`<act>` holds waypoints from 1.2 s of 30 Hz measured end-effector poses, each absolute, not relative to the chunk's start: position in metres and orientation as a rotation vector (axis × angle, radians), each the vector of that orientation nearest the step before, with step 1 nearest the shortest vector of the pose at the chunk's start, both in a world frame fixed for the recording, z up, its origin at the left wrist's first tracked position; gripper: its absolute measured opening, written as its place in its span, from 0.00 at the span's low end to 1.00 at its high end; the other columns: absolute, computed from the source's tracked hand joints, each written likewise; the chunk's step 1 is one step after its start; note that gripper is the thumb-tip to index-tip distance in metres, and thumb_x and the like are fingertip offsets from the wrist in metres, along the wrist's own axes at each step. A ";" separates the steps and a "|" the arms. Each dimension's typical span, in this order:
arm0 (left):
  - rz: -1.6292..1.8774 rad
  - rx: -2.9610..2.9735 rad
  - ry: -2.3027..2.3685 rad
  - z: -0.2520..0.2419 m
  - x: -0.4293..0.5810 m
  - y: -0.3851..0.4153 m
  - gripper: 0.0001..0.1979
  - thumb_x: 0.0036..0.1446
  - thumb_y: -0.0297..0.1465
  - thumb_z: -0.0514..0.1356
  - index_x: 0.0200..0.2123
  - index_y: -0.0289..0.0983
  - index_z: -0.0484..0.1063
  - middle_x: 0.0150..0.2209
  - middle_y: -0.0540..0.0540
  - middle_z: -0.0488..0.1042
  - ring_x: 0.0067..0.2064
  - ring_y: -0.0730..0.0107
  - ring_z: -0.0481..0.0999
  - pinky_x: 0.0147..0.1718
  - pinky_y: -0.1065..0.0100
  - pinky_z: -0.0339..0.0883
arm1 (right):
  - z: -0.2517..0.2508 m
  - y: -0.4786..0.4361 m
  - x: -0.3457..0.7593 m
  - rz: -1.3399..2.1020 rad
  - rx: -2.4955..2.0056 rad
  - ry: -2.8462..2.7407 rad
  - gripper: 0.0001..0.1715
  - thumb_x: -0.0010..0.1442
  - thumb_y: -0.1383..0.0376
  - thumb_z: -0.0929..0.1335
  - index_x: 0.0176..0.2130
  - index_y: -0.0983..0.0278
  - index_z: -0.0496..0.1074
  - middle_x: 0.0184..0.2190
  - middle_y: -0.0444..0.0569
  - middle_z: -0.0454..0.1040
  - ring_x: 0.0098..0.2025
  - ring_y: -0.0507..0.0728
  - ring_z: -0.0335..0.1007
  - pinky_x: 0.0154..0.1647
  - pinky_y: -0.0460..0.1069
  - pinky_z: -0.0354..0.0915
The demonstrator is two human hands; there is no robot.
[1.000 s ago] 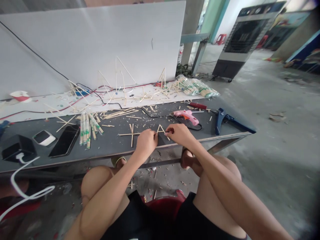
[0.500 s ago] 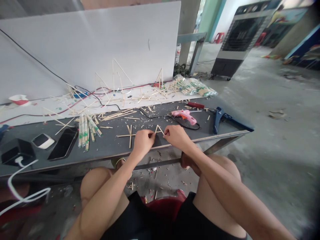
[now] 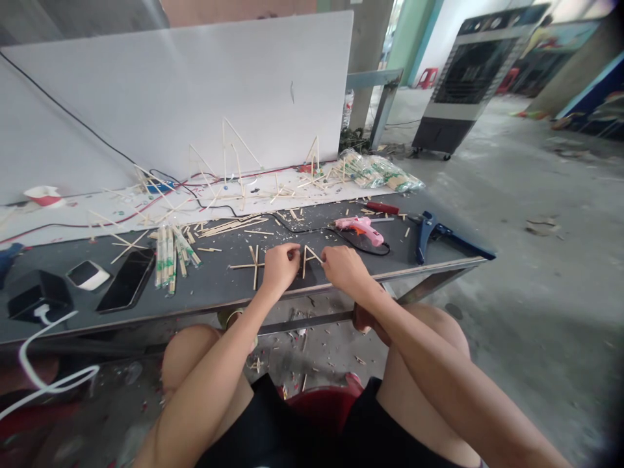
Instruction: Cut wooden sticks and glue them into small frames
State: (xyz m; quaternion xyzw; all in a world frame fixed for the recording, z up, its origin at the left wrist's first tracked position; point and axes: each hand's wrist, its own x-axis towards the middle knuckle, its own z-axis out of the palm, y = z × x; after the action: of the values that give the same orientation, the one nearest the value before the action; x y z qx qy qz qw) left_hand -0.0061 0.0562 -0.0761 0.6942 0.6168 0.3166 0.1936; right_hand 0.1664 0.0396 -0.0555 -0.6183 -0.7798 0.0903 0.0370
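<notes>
A small A-shaped frame of thin wooden sticks (image 3: 305, 261) is at the front of the grey table. My right hand (image 3: 345, 268) pinches the lower end of its slanted right leg. Just left of the frame is my left hand (image 3: 279, 268), its fingers curled and loosely apart, with nothing visible in them. Beside that hand lies a star-like cross of sticks (image 3: 255, 265), partly hidden by it. Behind my right hand rests a pink glue gun (image 3: 361, 229).
Blue cutters (image 3: 427, 235) and a red-handled tool (image 3: 383, 207) lie to the right. Bagged sticks (image 3: 166, 257), a phone (image 3: 127, 279) and a black box with a white cable (image 3: 39, 296) are at left. Stick structures (image 3: 234, 162) stand along the white board (image 3: 195, 91).
My left fingers have come off the A-shaped frame and sit slightly to its left. The frame has turned a little, its left leg now nearly vertical in view. My right hand keeps its pinch.
</notes>
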 end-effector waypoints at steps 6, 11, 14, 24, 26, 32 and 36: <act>0.928 1.854 1.698 -0.080 -0.007 0.070 0.12 0.60 0.26 0.59 0.44 0.37 0.81 0.41 0.45 0.83 0.41 0.64 0.82 0.46 0.64 0.74 | -0.053 0.033 0.166 0.185 -1.898 -2.441 0.15 0.64 0.72 0.61 0.42 0.70 0.77 0.40 0.64 0.78 0.42 0.64 0.76 0.40 0.51 0.62; 0.967 1.782 1.631 -0.081 -0.006 0.070 0.13 0.60 0.28 0.60 0.45 0.35 0.81 0.42 0.42 0.83 0.37 0.65 0.82 0.40 0.65 0.75 | -0.051 0.035 0.181 0.254 -1.878 -2.337 0.16 0.64 0.72 0.62 0.44 0.69 0.77 0.42 0.61 0.77 0.43 0.62 0.74 0.44 0.51 0.62; 0.995 1.627 1.542 -0.076 -0.003 0.068 0.13 0.62 0.33 0.60 0.46 0.35 0.80 0.39 0.41 0.83 0.31 0.67 0.80 0.31 0.67 0.73 | -0.047 0.038 0.191 0.265 -1.801 -2.220 0.15 0.64 0.71 0.62 0.44 0.68 0.77 0.42 0.59 0.76 0.43 0.61 0.73 0.46 0.51 0.61; 1.190 1.377 1.203 -0.050 -0.010 0.056 0.14 0.54 0.40 0.66 0.37 0.34 0.80 0.29 0.45 0.78 0.25 0.73 0.70 0.22 0.71 0.63 | -0.045 0.047 0.208 0.673 -1.315 -1.809 0.11 0.62 0.66 0.65 0.40 0.64 0.77 0.34 0.50 0.78 0.34 0.55 0.73 0.40 0.51 0.69; 1.201 1.374 1.134 -0.044 -0.014 0.051 0.14 0.53 0.39 0.67 0.36 0.34 0.79 0.28 0.46 0.77 0.25 0.74 0.70 0.21 0.72 0.63 | -0.044 0.052 0.211 0.853 -1.239 -1.645 0.14 0.63 0.64 0.64 0.44 0.65 0.77 0.36 0.52 0.78 0.34 0.55 0.74 0.37 0.50 0.71; 1.156 1.345 0.948 -0.033 -0.020 0.041 0.14 0.53 0.39 0.67 0.37 0.34 0.79 0.29 0.46 0.77 0.25 0.75 0.71 0.22 0.71 0.63 | -0.032 0.062 0.205 1.322 -0.929 -1.733 0.25 0.60 0.64 0.66 0.57 0.61 0.72 0.56 0.53 0.74 0.42 0.54 0.76 0.34 0.46 0.71; 1.132 1.319 0.909 -0.034 -0.020 0.042 0.13 0.52 0.37 0.68 0.36 0.34 0.79 0.28 0.47 0.76 0.24 0.75 0.69 0.22 0.71 0.62 | -0.028 0.059 0.195 1.447 -0.873 -1.910 0.23 0.60 0.59 0.69 0.53 0.64 0.76 0.41 0.50 0.80 0.33 0.51 0.72 0.31 0.45 0.68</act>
State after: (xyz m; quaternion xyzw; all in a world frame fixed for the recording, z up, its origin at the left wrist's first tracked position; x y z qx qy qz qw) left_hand -0.0198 0.0420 -0.0339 0.5588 0.3852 0.4794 0.5564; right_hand 0.1950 0.0591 -0.0281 -0.3276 -0.7163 0.5429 0.2912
